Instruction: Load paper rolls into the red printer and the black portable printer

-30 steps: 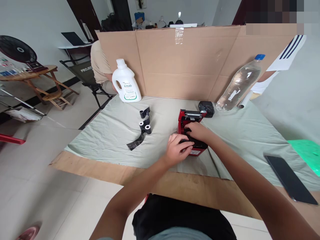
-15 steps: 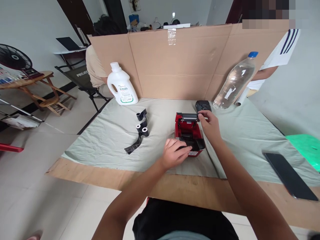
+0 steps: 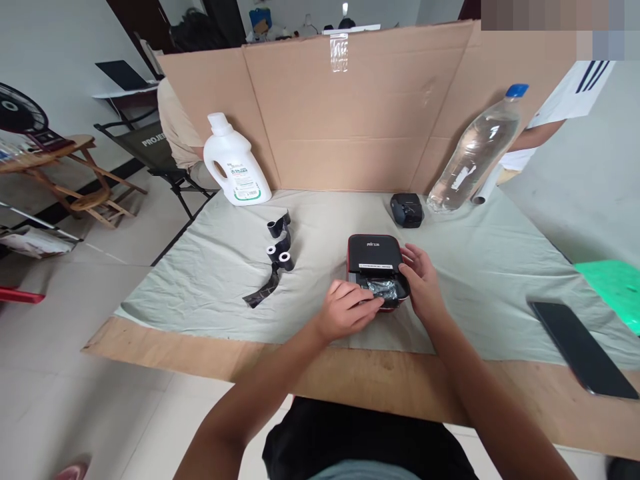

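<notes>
A small red-and-black label printer [image 3: 374, 252] rests on the cloth in front of me with its black lid down. At its front, under a see-through film, shows a dark panel. My left hand [image 3: 349, 308] lies at the printer's front left, fingers curled over the front edge. Along the right side, my right hand [image 3: 421, 277] grips the body, thumb at the lid's corner and fingers against the side. Behind the printer stands a smaller black device [image 3: 407, 211], touched by neither hand.
Black ribbon rolls [image 3: 280, 248] with a loose strip lie to the left. A white detergent bottle [image 3: 237, 167] and a clear water bottle [image 3: 475, 157] stand before a cardboard screen [image 3: 345, 120]. A phone [image 3: 580, 347] and green plastic [image 3: 613, 287] lie right. People sit behind the screen.
The printer's lid has swung from open to down, covering the red inside. My right hand has come down from the raised lid to the printer's right side. My left hand stays at the front.
</notes>
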### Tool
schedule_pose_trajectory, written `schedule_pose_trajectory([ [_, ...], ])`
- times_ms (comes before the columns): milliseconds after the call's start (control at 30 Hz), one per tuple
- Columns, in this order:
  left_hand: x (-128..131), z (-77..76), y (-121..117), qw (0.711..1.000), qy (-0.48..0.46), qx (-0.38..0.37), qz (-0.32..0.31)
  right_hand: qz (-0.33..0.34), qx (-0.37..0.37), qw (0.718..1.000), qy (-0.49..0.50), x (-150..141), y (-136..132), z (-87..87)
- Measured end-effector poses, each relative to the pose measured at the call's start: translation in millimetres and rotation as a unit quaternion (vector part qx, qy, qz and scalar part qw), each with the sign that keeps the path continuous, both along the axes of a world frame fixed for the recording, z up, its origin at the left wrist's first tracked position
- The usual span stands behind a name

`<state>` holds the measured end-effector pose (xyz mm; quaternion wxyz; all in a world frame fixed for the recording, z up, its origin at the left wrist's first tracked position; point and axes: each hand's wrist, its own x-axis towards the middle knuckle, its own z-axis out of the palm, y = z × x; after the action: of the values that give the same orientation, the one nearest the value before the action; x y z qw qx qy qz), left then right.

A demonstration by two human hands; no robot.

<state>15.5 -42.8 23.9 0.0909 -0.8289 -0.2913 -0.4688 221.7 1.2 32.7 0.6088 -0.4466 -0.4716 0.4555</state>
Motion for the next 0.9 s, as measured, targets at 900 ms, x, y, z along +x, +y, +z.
schedule_pose_trajectory([
  [900,6.9,21.0,32.9,0.645,-0.489,-0.576,-0.114,0.061,-0.036,0.997,0.018,0.0,-9.4,-3.2],
])
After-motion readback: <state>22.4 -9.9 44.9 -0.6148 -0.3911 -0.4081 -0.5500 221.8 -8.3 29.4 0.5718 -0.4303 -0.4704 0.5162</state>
